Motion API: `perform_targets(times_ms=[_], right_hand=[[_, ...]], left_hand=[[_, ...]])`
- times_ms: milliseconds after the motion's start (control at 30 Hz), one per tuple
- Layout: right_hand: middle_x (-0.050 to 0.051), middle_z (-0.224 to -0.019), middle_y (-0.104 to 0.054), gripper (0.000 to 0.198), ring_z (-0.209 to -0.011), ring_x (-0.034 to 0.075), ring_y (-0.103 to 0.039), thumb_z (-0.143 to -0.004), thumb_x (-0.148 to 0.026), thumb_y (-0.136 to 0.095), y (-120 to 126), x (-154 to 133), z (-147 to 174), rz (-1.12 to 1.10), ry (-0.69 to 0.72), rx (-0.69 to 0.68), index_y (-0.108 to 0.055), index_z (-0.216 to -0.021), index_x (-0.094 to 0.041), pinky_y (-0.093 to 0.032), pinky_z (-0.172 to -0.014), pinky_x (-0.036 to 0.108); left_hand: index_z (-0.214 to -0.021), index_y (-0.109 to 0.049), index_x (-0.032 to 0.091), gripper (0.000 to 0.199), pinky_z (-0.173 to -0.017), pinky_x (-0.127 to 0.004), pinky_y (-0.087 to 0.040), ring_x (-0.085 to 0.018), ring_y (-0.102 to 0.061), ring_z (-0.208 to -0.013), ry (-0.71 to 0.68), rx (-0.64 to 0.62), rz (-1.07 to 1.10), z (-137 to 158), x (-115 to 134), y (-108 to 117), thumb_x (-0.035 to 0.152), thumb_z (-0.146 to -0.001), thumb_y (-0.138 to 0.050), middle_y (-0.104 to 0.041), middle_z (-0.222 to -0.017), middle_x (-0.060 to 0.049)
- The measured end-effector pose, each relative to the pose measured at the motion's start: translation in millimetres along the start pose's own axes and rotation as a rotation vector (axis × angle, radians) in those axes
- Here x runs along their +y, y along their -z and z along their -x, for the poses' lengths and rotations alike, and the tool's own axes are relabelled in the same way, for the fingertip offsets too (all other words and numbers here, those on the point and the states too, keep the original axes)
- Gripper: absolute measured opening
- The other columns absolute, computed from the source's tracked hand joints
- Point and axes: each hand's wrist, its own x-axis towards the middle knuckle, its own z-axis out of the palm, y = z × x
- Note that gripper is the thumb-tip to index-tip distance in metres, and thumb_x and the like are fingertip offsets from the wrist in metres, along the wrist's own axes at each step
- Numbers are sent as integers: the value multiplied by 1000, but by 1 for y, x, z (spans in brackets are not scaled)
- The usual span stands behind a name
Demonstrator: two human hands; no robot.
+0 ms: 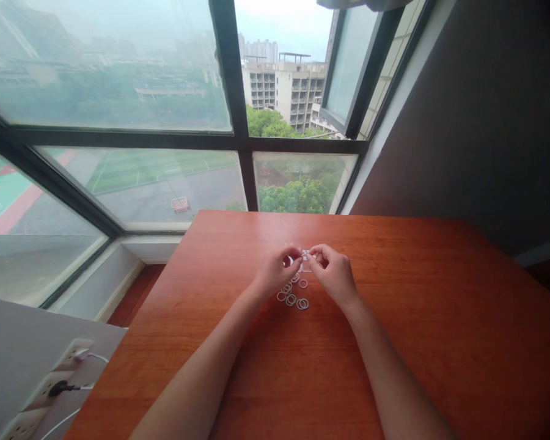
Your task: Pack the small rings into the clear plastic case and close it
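Note:
Over the far middle of the wooden table (pixel 201 293), my left hand (pixel 275 269) and my right hand (pixel 333 272) almost meet at the fingertips. Each is closed in a pinch of thumb and forefinger. Something small and pale shows between the fingertips, too small to make out. Just behind and below them lies a clear, white-edged piece (pixel 307 267), partly covered by my fingers. Several thin pale rings (pixel 303 283) are scattered on the tabletop between my wrists, some overlapping. My left hand hides a few of them in part.
Large dark-framed windows (pixel 245 144) rise behind the table's far edge, with one pane (pixel 352 67) swung outward. Wall sockets (pixel 46 388) with plugs and white cables sit low on the left. A dark wall (pixel 462 122) stands at the right.

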Motion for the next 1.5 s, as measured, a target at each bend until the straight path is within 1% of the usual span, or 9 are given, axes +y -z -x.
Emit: perform_targets(times_ms=[100, 233, 400, 533, 767, 1000, 1300, 1400, 1500], right_hand=[[-5, -53, -48, 15, -52, 11, -46, -81, -32, -57, 0, 2, 0, 30, 1, 5, -64, -80, -19, -36, -55, 21], [-5, -54, -50, 14, -53, 11, -48, -81, -31, -57, -1, 4, -1, 88, -4, -6, -65, -81, -20, -35, -56, 22], [-5, -54, -52, 11, -51, 11, -48, -81, -28, -58, -3, 2, 1, 144, 5, -61, -66, -81, -21, -34, -56, 22], [-4, -56, -56, 11, -54, 12, -51, -81, -27, -58, -3, 3, 1, 197, -11, -132, -67, -82, -22, -35, -58, 22], [-2, -64, -65, 13, -60, 13, -57, -80, -23, -58, 5, 5, 3, 324, -42, -391, -71, -80, -24, -34, -58, 22], [0, -71, -67, 11, -65, 13, -58, -78, -22, -62, 1, 0, 8, 442, -50, -518, -72, -79, -26, -29, -55, 23], [1, -71, -66, 8, -63, 14, -56, -76, -22, -62, -2, -2, 9, 494, -17, -510, -68, -73, -24, -26, -54, 24], [0, -70, -67, 9, -65, 14, -58, -78, -22, -60, -2, -3, 7, 481, -22, -445, -69, -77, -25, -26, -55, 24], [0, -68, -66, 12, -63, 14, -57, -81, -23, -58, -1, -3, 4, 445, -21, -323, -69, -82, -25, -28, -56, 24]], left_hand=[[-81, -65, 17, 9, -59, -21, -42, -9, -54, -60, 2, 37, -48, 0, -1, 2, 21, -83, -58, -67, -74, 0], [-80, -65, 18, 7, -60, -23, -41, -10, -52, -60, 15, 134, -242, -2, -5, 7, 21, -83, -59, -67, -74, 1], [-86, -65, 20, 8, -61, -24, -39, -12, -55, -63, 61, 201, -410, -7, -11, 6, 24, -85, -58, -68, -83, -1], [-97, -65, 22, 14, -61, -25, -40, -12, -56, -64, 63, 207, -407, -7, -15, 6, 22, -85, -59, -66, -92, -3], [-93, -66, 20, 14, -59, -24, -41, -10, -54, -59, 70, 196, -359, -2, -18, 16, 18, -83, -56, -65, -89, -2], [-90, -66, 19, 14, -59, -24, -41, -10, -52, -58, 60, 195, -333, -2, -16, 19, 16, -82, -56, -65, -87, -1], [-90, -66, 18, 14, -59, -22, -41, -9, -52, -58, 38, 169, -305, -2, -13, 19, 15, -81, -56, -66, -87, -1], [-89, -67, 18, 14, -59, -22, -41, -9, -52, -58, 31, 166, -292, -2, -12, 19, 15, -80, -57, -66, -86, -1], [-88, -67, 18, 12, -60, -22, -43, -9, -52, -59, 12, 148, -264, -2, -10, 17, 17, -82, -56, -65, -84, -2]])
